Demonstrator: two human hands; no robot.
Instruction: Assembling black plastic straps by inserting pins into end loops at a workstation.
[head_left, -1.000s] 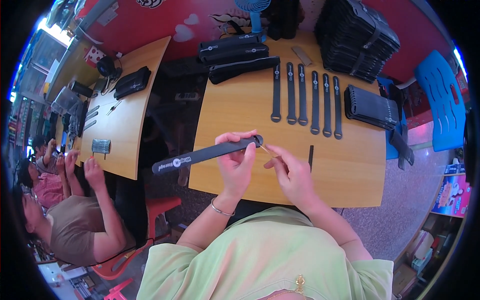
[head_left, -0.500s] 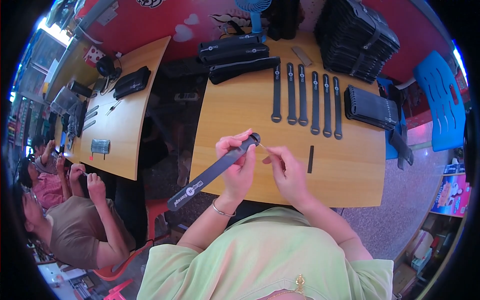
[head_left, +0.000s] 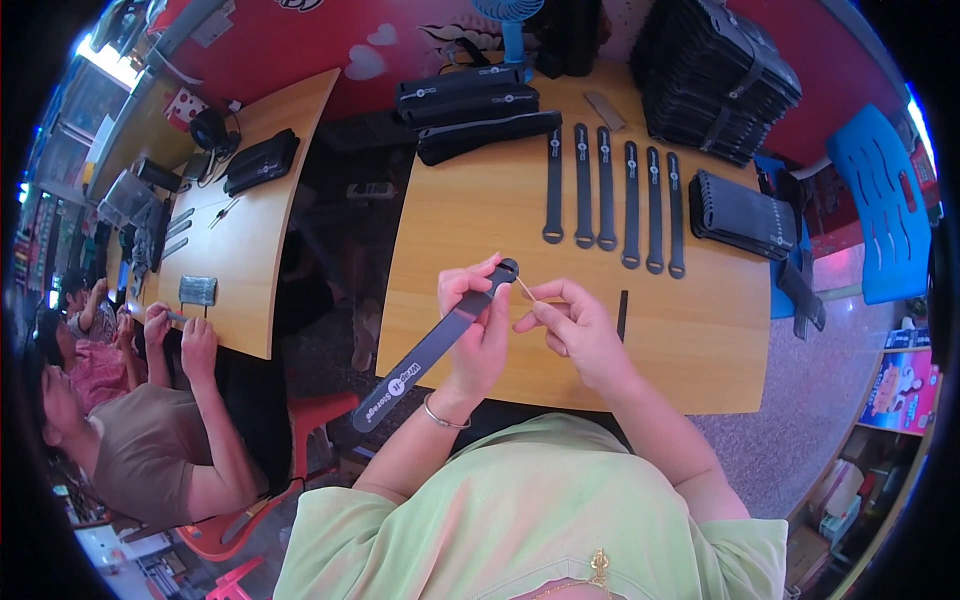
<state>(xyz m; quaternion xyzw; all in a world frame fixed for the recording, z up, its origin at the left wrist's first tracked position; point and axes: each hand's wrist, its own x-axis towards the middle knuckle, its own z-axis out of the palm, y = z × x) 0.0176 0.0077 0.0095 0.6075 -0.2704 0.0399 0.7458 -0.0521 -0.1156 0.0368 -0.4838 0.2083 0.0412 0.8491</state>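
Note:
My left hand (head_left: 472,315) grips a black strap (head_left: 432,350) with white lettering and a slotted round end. The strap slants down to the left, its slotted end uppermost. Between the fingertips of my right hand (head_left: 573,325) is a thin, pale stick (head_left: 524,288), whose far tip meets the strap near the slot. What the tip does at the strap is too small to make out. Beyond my hands, several similar straps (head_left: 582,190) lie side by side on the wooden table (head_left: 480,215). A short black strip (head_left: 623,315) lies just right of my right hand.
Bundles of black straps (head_left: 480,105) lie at the back left. A tall black stack (head_left: 715,80) and a smaller one (head_left: 742,215) stand at the right. Behind is a blue fan (head_left: 512,35). A co-worker (head_left: 160,450) sits left at another table (head_left: 240,280).
My right hand has drawn slightly down and its fingers have turned, showing more of the pale stick. The strap's lower end has swung a little to the right. The co-worker's hands have shifted slightly.

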